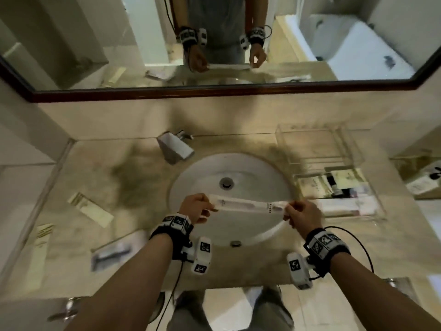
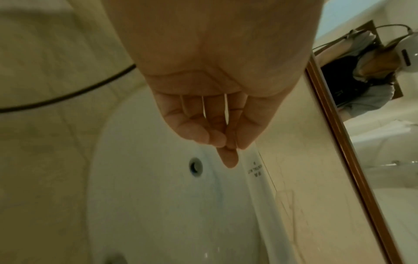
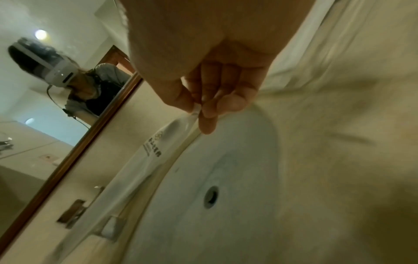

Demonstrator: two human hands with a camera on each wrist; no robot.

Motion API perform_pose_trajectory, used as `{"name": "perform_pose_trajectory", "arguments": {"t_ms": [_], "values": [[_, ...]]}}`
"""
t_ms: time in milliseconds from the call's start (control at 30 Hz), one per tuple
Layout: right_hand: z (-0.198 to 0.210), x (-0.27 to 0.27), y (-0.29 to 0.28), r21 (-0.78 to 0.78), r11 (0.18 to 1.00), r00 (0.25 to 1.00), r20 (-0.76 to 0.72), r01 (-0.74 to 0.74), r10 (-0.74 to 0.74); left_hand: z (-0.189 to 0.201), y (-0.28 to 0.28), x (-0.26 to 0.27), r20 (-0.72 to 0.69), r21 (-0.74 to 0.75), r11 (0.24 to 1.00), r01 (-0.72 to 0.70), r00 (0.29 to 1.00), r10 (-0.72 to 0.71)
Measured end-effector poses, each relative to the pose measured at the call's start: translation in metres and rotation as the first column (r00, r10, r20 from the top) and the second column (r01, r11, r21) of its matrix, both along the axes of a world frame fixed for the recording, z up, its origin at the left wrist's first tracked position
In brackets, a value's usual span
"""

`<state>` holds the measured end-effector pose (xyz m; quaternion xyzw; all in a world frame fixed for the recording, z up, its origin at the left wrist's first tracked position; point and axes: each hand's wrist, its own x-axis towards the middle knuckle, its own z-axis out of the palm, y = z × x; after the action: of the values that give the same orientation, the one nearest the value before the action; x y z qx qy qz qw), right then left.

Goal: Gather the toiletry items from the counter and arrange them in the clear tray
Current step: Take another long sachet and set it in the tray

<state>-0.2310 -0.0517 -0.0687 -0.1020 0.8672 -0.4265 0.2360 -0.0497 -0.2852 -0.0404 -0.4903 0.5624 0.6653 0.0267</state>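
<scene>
Both forearms fill the lower part of the head view, and between them a long white sachet (image 1: pixel 248 206) is stretched level over the sink (image 1: pixel 191 177). My left hand (image 1: pixel 194 209) pinches its nine-o'clock end, my right hand (image 1: pixel 301 215) its three-o'clock end, so the long axis runs straight across from nine to three. At about two o'clock from the right hand, just beside it on the counter (image 1: pixel 133 168), stands the clear tray (image 1: pixel 379 212), with several packets and a dark tube already in it. The right hand is much the nearer of the two, so I judge the sachet should travel rightward, end first, or be turned to suit the tray's length. Loose items lie at nine and seven o'clock on the counter: a beige packet (image 1: pixel 89 207), another beige sachet (image 1: pixel 43 231) near the counter's left edge, and a blurred clear packet with something dark inside (image 1: pixel 112 254).

From the left wrist, the curled fingers (image 2: pixel 210 135) clamp the sachet's end against the thumb; the white strip runs away toward five o'clock, above the basin and its drain (image 2: pixel 195 167).

From the right wrist, thumb and fingertips (image 3: pixel 209 123) nip the crimped end tightly, and the printed strip leads off toward seven o'clock, along the basin's rim below the mirror frame (image 3: pixel 74 151).
</scene>
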Motion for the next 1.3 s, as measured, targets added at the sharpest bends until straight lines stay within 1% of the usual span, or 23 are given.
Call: {"name": "perform_pose_trajectory", "arguments": {"t_ms": [100, 200, 333, 400, 467, 567, 667, 733, 833, 900, 1000, 1133, 1200, 1300], "values": [[-0.007, -0.052, 0.053, 0.076, 0.996, 0.999, -0.011, -0.042, 0.043, -0.008, 0.052, -0.051, 0.038, 0.017, 1.0, 0.014, 0.999, -0.015], [-0.009, -0.104, 0.099, 0.145, 0.988, 0.995, -0.068, -0.057, 0.068, -0.02, 0.104, -0.1, 0.085, 0.018, 0.999, 0.038, 0.996, -0.039], [-0.011, -0.16, 0.142, 0.297, 0.954, 0.988, -0.128, -0.042, 0.083, -0.03, 0.153, -0.148, 0.148, -0.067, 0.987, 0.146, 0.98, -0.135], [-0.012, -0.183, 0.156, 0.326, 0.945, 0.985, -0.151, -0.024, 0.078, -0.034, 0.17, -0.169, 0.192, -0.149, 0.964, 0.222, 0.962, -0.192], [-0.013, -0.2, 0.165, 0.345, 0.938, 0.981, -0.179, -0.013, 0.08, -0.038, 0.181, -0.187, 0.236, -0.263, 0.912, 0.315, 0.938, -0.256], [-0.018, -0.215, 0.175, 0.332, 0.943, 0.983, -0.178, 0.016, 0.046, -0.039, 0.189, -0.208, 0.351, -0.408, 0.78, 0.475, 0.87, -0.346], [-0.021, -0.222, 0.178, 0.298, 0.953, 0.99, -0.144, 0.05, -0.007, -0.039, 0.192, -0.225, 0.432, -0.444, 0.691, 0.571, 0.812, -0.393], [-0.02, -0.225, 0.178, 0.3, 0.953, 0.991, -0.131, 0.047, -0.008, -0.04, 0.195, -0.234, 0.484, -0.472, 0.631, 0.616, 0.779, -0.398], [-0.019, -0.226, 0.176, 0.28, 0.958, 0.992, -0.125, 0.056, -0.022, -0.042, 0.2, -0.24, 0.559, -0.486, 0.522, 0.701, 0.709, -0.431], [-0.021, -0.225, 0.176, 0.263, 0.963, 0.993, -0.113, 0.059, -0.03, -0.043, 0.202, -0.241, 0.577, -0.488, 0.489, 0.723, 0.688, -0.44], [-0.025, -0.225, 0.18, 0.226, 0.971, 0.993, -0.1, 0.083, -0.061, -0.043, 0.205, -0.237, 0.548, -0.497, 0.523, 0.692, 0.718, -0.429], [-0.022, -0.217, 0.175, 0.096, 0.975, 0.972, -0.147, 0.201, -0.185, -0.042, 0.206, -0.224, 0.475, -0.533, 0.595, 0.601, 0.795, -0.377], [-0.016, -0.21, 0.167, 0.062, 0.982, 0.969, -0.183, 0.179, -0.165, -0.041, 0.203, -0.215, 0.437, -0.548, 0.647, 0.53, 0.841, -0.319], [-0.005, -0.197, 0.144, -0.003, 0.998, 0.976, -0.207, 0.061, -0.061, -0.039, 0.191, -0.198, 0.425, -0.55, 0.699, 0.457, 0.874, -0.237]]}}
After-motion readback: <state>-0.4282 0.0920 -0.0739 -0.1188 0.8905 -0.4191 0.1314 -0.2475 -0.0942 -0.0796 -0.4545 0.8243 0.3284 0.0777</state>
